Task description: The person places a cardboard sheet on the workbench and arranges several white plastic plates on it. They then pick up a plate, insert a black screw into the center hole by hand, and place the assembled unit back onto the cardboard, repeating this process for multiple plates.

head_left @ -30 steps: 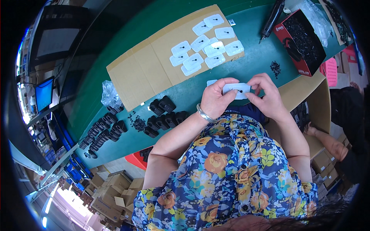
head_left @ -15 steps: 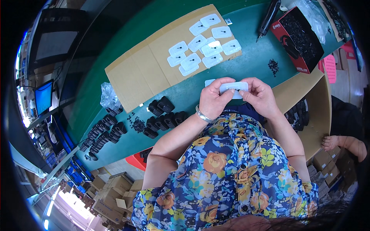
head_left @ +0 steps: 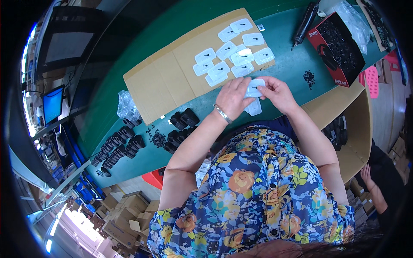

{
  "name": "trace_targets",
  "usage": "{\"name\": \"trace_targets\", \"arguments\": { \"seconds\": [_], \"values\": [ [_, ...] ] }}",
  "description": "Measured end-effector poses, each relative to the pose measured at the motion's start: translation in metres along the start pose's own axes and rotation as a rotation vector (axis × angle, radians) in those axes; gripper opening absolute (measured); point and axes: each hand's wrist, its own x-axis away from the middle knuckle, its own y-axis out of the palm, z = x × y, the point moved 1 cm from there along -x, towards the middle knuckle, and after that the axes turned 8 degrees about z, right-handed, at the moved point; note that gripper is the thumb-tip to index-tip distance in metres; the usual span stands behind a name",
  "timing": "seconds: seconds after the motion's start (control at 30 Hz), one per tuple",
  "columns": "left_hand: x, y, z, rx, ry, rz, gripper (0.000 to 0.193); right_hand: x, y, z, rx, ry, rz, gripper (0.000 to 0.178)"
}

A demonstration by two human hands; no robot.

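A small white rounded plastic plate (head_left: 254,87) with a dark piece at its middle is between my two hands. My left hand (head_left: 232,99) is closed on the plate's left side, with its fingers bent over the edge. Thumb and fingers of my right hand (head_left: 278,92) pinch the right side. Partly covered by them, other white plates (head_left: 254,107) lie on the green table just below. Beyond my hands, several similar plates (head_left: 226,50), each with a small black piece, are spread over a cardboard sheet (head_left: 163,86), some overlapping.
Black housings (head_left: 124,139) stand in rows at the left, beside a pile of small black parts (head_left: 157,138) and a plastic bag (head_left: 127,106). At the right are a black electric screwdriver (head_left: 306,23), a red box (head_left: 329,53) of black parts, an open carton (head_left: 359,129) and another person's hand (head_left: 366,175).
Both hands have moved up toward the cardboard with the white plate, which is now turned. My left hand's fingers have stretched further over it. The other person's hand at the right has shifted lower.
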Motion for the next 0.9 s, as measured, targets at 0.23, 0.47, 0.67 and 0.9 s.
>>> {"name": "trace_targets", "arguments": {
  "seconds": [0.23,0.47,0.67,0.9],
  "values": [
    [-0.013,-0.001,-0.089,-0.207,-0.075,0.24,0.054,-0.008,-0.031,0.025,0.184,0.02,0.186,0.021],
    [-0.021,-0.008,-0.099,-0.452,-0.229,0.152,0.053,-0.009,-0.15,0.039,0.973,-0.134,0.844,0.021],
    [0.006,0.007,-0.061,-0.198,-0.037,0.102,0.042,-0.029,-0.164,0.028,1.146,0.102,0.809,0.021],
    [0.037,0.047,-0.012,-0.183,-0.169,-0.176,0.056,-0.042,-0.163,0.02,1.326,0.11,0.741,0.017]
  ]
}}
